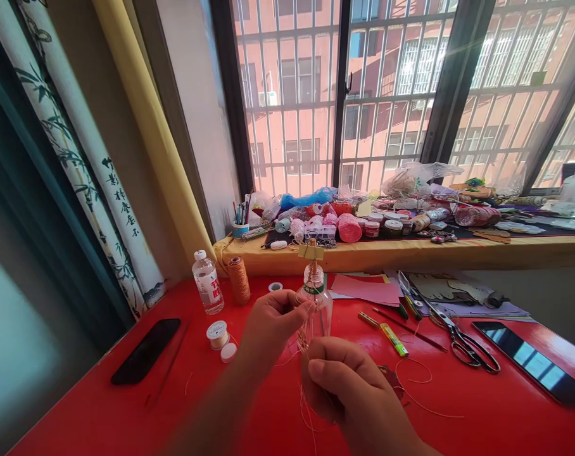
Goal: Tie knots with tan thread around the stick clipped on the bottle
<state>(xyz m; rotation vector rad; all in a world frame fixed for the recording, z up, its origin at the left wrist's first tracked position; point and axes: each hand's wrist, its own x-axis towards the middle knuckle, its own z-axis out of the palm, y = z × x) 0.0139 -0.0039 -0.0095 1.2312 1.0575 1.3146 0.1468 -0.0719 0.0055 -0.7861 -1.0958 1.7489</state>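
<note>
My left hand [273, 320] is closed in a pinch on thin thread, right beside a clear glass bottle [324, 310]. Just below and to the right, my right hand [347, 380] is also closed on the thread. Pale strands [303, 339] run between the two hands, and loose ends dangle under the right one. The bottle stands upright with a green band round its neck. A brown stick carrying a yellowish block [311, 253] rises at the bottle's mouth. My fingers hide part of the bottle and the exact grip on the thread.
On the red table [254, 411] lie scissors [458, 335], a lighter [394, 340], two phones, a thread spool [217, 334] and pink paper [366, 290]. A plastic bottle [208, 284] and an orange cord cone [239, 280] stand left. Craft supplies crowd the windowsill.
</note>
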